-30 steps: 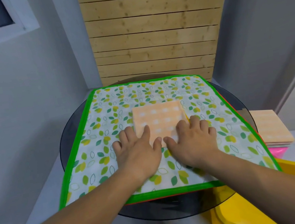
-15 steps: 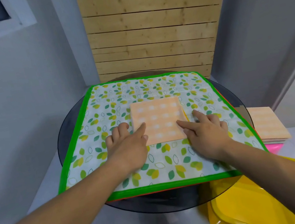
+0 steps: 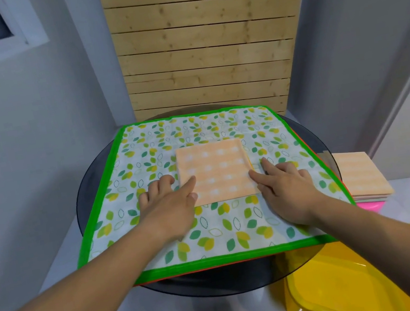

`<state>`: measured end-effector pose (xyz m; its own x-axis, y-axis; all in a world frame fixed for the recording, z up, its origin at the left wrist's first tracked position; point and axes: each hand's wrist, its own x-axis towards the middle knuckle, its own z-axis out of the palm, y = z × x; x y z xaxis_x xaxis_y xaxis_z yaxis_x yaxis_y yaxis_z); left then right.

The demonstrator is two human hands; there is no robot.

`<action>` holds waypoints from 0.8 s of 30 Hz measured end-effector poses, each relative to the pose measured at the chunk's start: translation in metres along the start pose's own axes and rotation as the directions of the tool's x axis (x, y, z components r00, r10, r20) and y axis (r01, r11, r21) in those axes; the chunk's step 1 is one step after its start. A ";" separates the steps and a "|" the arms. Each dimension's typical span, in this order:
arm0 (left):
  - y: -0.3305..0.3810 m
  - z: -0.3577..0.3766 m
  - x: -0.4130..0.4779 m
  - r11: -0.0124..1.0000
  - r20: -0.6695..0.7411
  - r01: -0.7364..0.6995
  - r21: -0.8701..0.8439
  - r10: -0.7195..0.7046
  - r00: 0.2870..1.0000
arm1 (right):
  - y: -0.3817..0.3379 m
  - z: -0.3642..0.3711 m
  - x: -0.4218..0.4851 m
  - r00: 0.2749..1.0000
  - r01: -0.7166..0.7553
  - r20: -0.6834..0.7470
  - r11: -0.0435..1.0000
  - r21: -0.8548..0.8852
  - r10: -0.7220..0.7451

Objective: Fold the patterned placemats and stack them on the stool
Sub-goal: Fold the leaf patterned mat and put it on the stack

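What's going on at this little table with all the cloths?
A person is folding placemats by hand. Their left hand and right hand rest on either side of a folded orange checked placemat, fingertips at its edges. It lies on a leaf-patterned cloth spread over the round glass table. To the right, a stack of folded placemats already sits on a pink stool; this one has not yet joined it.
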<state>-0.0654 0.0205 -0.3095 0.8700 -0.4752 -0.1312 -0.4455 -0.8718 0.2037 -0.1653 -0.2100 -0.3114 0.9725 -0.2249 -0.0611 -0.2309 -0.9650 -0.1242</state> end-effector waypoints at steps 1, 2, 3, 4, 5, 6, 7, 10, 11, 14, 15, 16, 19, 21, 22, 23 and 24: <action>-0.002 -0.002 0.001 1.000 0.009 0.000 -0.006 0.000 1.000 | 0.000 0.000 0.000 1.000 0.000 -0.005 1.000 -0.009 0.000; -0.003 -0.004 0.001 1.000 0.015 -0.002 -0.009 0.002 1.000 | -0.001 0.001 0.000 1.000 0.001 -0.012 1.000 -0.020 -0.001; -0.004 -0.006 0.002 1.000 0.021 -0.004 -0.009 0.004 1.000 | -0.002 0.000 -0.001 1.000 0.005 -0.019 1.000 -0.029 -0.005; -0.005 -0.008 0.003 1.000 0.027 -0.007 -0.007 0.008 1.000 | -0.004 0.001 -0.001 1.000 0.013 -0.025 0.999 -0.035 -0.014; -0.006 -0.009 0.004 1.000 0.031 -0.010 -0.009 0.010 0.999 | -0.006 0.000 -0.002 0.999 0.020 -0.033 0.999 -0.036 -0.021; -0.007 -0.011 0.005 1.000 0.024 -0.011 -0.020 0.011 1.000 | -0.006 0.000 -0.001 0.999 0.025 -0.042 0.999 -0.026 -0.026; -0.007 -0.014 0.006 0.999 0.003 -0.012 -0.038 0.012 1.000 | -0.006 0.000 0.001 0.998 0.025 -0.053 1.000 0.006 -0.025; -0.004 -0.022 0.012 0.978 -0.101 -0.026 -0.207 0.005 0.995 | -0.001 -0.014 0.009 0.995 -0.033 -0.078 0.939 0.343 0.063; -0.004 -0.025 0.014 0.952 -0.121 -0.016 -0.306 -0.022 0.992 | 0.000 -0.020 0.013 0.990 -0.060 -0.085 0.884 0.464 0.112; 0.000 -0.035 0.023 0.870 -0.112 0.077 -0.488 -0.150 0.982 | -0.003 -0.032 0.025 0.971 -0.117 -0.089 0.768 0.629 0.220; 0.001 -0.037 0.027 0.845 -0.095 0.111 -0.523 -0.187 0.978 | -0.006 -0.034 0.029 0.968 -0.127 -0.078 0.735 0.666 0.237; 0.001 -0.038 0.030 0.815 -0.075 0.134 -0.564 -0.213 0.974 | -0.009 -0.035 0.033 0.967 -0.141 -0.056 0.702 0.698 0.249; 0.001 -0.041 0.038 0.685 0.002 0.179 -0.706 -0.252 0.968 | -0.015 -0.038 0.046 0.958 -0.217 0.040 0.629 0.746 0.283; 0.000 -0.042 0.042 0.631 0.030 0.206 -0.748 -0.278 0.960 | -0.017 -0.038 0.051 0.950 -0.255 0.085 0.588 0.768 0.302; 0.000 -0.042 0.043 0.619 0.032 0.211 -0.757 -0.287 0.957 | -0.017 -0.037 0.052 0.945 -0.269 0.102 0.560 0.784 0.312; -0.001 -0.041 0.044 0.613 0.033 0.214 -0.761 -0.292 0.956 | -0.018 -0.037 0.053 0.941 -0.279 0.117 0.529 0.801 0.319; -0.001 -0.041 0.044 0.603 0.038 0.215 -0.768 -0.293 0.955 | -0.017 -0.036 0.053 0.938 -0.281 0.127 0.497 0.821 0.321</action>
<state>-0.0178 0.0049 -0.2759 0.9537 -0.2030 -0.2217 0.0809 -0.5370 0.8397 -0.1085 -0.2100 -0.2767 0.8345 -0.5039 -0.2228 -0.4136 -0.3058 -0.8576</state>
